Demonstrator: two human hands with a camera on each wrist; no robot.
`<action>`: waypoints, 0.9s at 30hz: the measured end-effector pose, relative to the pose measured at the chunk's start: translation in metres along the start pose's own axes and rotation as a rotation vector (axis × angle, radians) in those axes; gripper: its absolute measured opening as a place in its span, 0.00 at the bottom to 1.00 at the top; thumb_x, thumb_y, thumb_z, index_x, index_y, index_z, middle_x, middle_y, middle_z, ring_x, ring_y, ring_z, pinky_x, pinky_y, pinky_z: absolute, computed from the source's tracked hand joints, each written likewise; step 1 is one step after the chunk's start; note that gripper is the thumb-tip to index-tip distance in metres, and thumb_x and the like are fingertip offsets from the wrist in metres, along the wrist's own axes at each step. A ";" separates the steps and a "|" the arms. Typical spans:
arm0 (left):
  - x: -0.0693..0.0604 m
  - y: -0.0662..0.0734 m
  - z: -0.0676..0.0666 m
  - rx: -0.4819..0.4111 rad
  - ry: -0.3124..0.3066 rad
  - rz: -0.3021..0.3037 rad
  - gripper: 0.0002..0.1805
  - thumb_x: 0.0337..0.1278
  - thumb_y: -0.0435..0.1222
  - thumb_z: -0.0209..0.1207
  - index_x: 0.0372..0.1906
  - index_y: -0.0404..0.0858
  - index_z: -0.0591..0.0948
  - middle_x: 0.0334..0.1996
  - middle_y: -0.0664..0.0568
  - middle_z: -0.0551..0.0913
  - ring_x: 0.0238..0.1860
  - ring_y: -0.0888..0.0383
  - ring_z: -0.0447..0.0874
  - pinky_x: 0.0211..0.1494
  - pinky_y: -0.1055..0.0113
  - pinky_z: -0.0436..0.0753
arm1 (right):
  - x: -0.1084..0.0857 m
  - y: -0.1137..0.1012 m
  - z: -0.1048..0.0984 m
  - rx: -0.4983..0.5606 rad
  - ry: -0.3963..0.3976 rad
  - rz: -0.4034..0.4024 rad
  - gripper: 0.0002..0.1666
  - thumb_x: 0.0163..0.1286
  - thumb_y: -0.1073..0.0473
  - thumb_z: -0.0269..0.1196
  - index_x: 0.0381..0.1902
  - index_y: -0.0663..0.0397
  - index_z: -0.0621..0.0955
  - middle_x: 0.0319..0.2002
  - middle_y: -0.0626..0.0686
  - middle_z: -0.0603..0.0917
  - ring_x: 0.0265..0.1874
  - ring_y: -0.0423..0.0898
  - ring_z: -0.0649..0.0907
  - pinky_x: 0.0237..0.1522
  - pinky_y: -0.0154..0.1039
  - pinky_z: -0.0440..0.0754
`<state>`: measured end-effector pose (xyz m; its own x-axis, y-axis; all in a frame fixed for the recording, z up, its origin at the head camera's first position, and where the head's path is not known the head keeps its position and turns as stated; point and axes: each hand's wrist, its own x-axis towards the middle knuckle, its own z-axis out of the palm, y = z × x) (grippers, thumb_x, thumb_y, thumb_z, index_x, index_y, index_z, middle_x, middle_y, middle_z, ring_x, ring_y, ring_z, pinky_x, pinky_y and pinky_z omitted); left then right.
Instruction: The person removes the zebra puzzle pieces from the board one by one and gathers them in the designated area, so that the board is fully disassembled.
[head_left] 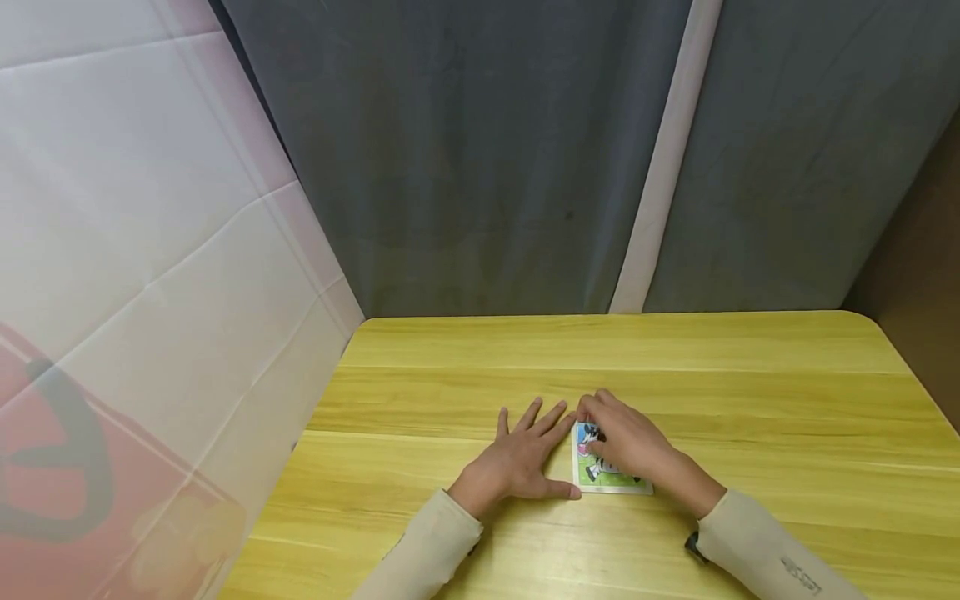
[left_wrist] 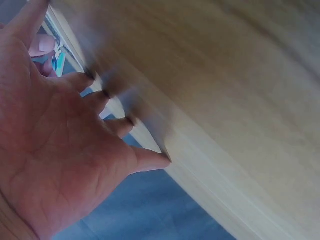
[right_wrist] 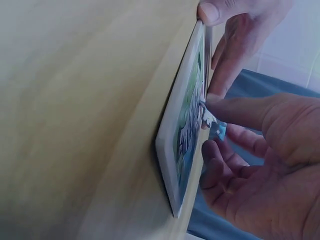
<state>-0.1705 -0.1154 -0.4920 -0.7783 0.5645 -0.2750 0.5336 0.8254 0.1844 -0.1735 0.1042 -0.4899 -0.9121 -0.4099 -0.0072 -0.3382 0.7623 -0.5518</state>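
A small flat puzzle board [head_left: 617, 489] with a pale rim lies on the table, its picture a black-and-white striped animal on green and blue. My right hand [head_left: 633, 442] is over its upper part and covers much of the picture. Between thumb and fingers, that hand pinches a small puzzle piece [right_wrist: 216, 127] with blue on it, tilted up from the board's face. My left hand [head_left: 517, 462] rests on the table at the board's left side, fingers spread. Its thumb touches the near left corner, and its index fingertip is by the far left corner.
The yellow wood-grain table [head_left: 420, 375] reaches back to a grey curtain [head_left: 480, 167] with a pale vertical strip. A white printed fabric wall [head_left: 165, 250] stands along the left, a brown panel [head_left: 922, 267] on the right. Something black [head_left: 695, 547] shows at my right cuff.
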 end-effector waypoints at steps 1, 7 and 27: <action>0.000 0.000 0.000 -0.001 0.002 0.001 0.61 0.57 0.76 0.59 0.87 0.63 0.42 0.88 0.63 0.42 0.89 0.46 0.37 0.80 0.23 0.47 | 0.000 0.001 0.000 -0.002 0.013 -0.004 0.19 0.65 0.62 0.77 0.47 0.46 0.79 0.43 0.48 0.77 0.37 0.41 0.75 0.39 0.40 0.77; -0.001 0.000 0.000 -0.001 0.010 0.002 0.60 0.57 0.76 0.59 0.87 0.65 0.41 0.88 0.62 0.42 0.89 0.45 0.38 0.80 0.23 0.48 | 0.001 0.004 0.001 -0.022 0.026 -0.005 0.19 0.64 0.62 0.77 0.49 0.44 0.83 0.44 0.48 0.80 0.39 0.42 0.79 0.39 0.42 0.80; -0.002 -0.002 0.002 -0.008 0.014 0.007 0.60 0.59 0.75 0.58 0.88 0.60 0.44 0.89 0.62 0.41 0.89 0.46 0.36 0.81 0.23 0.46 | 0.001 0.003 -0.001 -0.137 0.028 -0.042 0.22 0.68 0.62 0.74 0.60 0.50 0.88 0.39 0.47 0.81 0.29 0.39 0.73 0.31 0.34 0.73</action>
<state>-0.1689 -0.1179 -0.4939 -0.7791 0.5704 -0.2601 0.5367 0.8213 0.1935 -0.1753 0.1067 -0.4905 -0.9018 -0.4305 0.0375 -0.4030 0.8067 -0.4322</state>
